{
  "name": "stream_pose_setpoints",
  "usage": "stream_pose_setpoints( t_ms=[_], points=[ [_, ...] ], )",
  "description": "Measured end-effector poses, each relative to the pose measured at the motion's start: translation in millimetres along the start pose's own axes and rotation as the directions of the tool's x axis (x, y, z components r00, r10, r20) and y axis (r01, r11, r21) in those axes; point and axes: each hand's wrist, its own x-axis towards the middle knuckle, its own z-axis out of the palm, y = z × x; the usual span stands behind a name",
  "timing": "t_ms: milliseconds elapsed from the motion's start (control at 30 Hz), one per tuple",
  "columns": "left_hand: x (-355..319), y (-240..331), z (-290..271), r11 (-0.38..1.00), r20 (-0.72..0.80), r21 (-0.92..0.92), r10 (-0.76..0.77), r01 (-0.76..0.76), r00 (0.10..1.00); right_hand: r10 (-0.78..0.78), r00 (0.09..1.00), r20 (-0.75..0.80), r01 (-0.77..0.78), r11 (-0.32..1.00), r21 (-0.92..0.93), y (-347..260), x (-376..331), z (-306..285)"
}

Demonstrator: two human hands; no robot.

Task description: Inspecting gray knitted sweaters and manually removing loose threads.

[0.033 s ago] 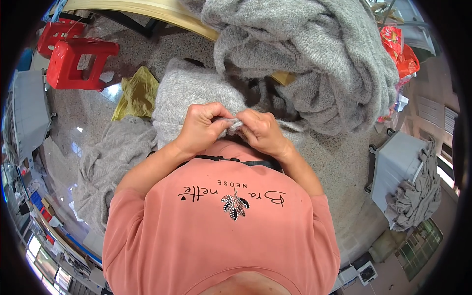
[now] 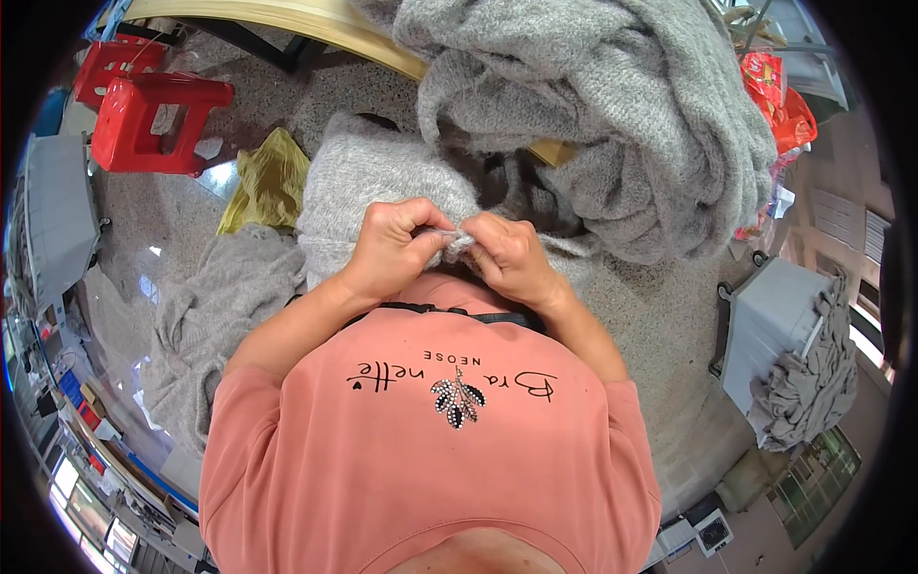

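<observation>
A light grey knitted piece [image 2: 368, 177] lies over my lap, and part of its edge is raised between my hands. My left hand [image 2: 394, 249] is closed in a pinch on that edge, thumb against the fingers. Close beside it, my right hand [image 2: 512, 258] pinches the same edge, its fingers curled in. The fingertips almost meet, and a small bunched bit of knit shows between them. Whether a thread or small tool is also in the fingers, I cannot tell.
A big heap of grey knitwear [image 2: 593, 115] fills the far right, beside a wooden table edge [image 2: 316, 24]. More grey knitwear [image 2: 225, 306] lies at left near a yellow plastic bag [image 2: 268, 177]. Red stools [image 2: 163, 124] stand far left; a grey wheeled bin [image 2: 775, 330] stands right.
</observation>
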Motion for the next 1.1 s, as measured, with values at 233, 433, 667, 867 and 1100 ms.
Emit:
stream_pose_setpoints(
  t_ms=[233, 433, 667, 867, 1100],
  points=[
    [0.7, -1.8, 0.6, 0.991, 0.023, -0.08, -0.101, 0.103, 0.995, -0.196, 0.965, -0.177, 0.141, 0.95, -0.28, 0.8, -4.3, 14.8],
    [-1.7, -8.7, 7.5, 0.992, -0.003, -0.096, -0.078, 0.077, 0.997, -0.153, 0.965, -0.212, 0.108, 0.972, -0.209, 0.6, -8.0, 18.3],
    [-4.1, -13.2, 17.4, 0.919, -0.185, 0.283, 0.332, -0.273, 0.925, -0.035, 0.965, -0.26, 0.002, 0.992, -0.125, -2.8, -7.3, 23.7],
    [-7.0, -15.6, 24.5, 0.985, -0.272, 0.096, 0.164, -0.143, 0.948, -0.027, 0.95, -0.311, -0.024, 0.987, -0.157, 0.5, -1.9, 27.6],
    [-2.0, -14.3, 21.4, 0.76, -0.172, 0.422, 0.603, -0.494, 0.779, 0.036, 0.944, -0.328, -0.053, 0.998, -0.041, -0.5, 7.6, 28.8]
  ],
)
